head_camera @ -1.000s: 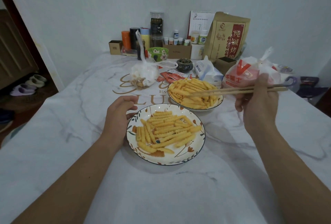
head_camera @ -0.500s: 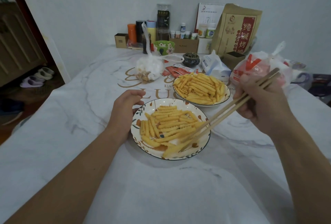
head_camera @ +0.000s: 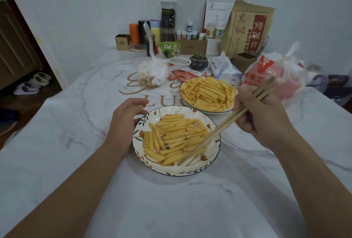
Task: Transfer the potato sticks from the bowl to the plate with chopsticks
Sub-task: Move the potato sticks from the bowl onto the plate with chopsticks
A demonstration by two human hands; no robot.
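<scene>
A flowered plate (head_camera: 205, 167) in front of me holds a heap of crinkle-cut potato sticks (head_camera: 175, 136). Behind it to the right stands a white bowl (head_camera: 209, 111) piled with more potato sticks (head_camera: 207, 94). My right hand (head_camera: 261, 112) grips a pair of wooden chopsticks (head_camera: 219, 129); their tips reach down over the plate's near side, beside a stick lying at the heap's front edge. My left hand (head_camera: 125, 121) rests curled against the plate's left rim.
Behind the bowl lie a clear plastic bag of snacks (head_camera: 152, 74), red sauce packets (head_camera: 182, 74), a tissue pack (head_camera: 224, 70) and a red-printed plastic bag (head_camera: 274, 77). Boxes, bottles and a brown paper bag (head_camera: 249, 30) line the wall. The table's left edge drops to the floor.
The chopsticks swung from the bowl down to the plate's near side. A stick now lies at the heap's front edge, with the tips beside it. My left hand stayed at the rim.
</scene>
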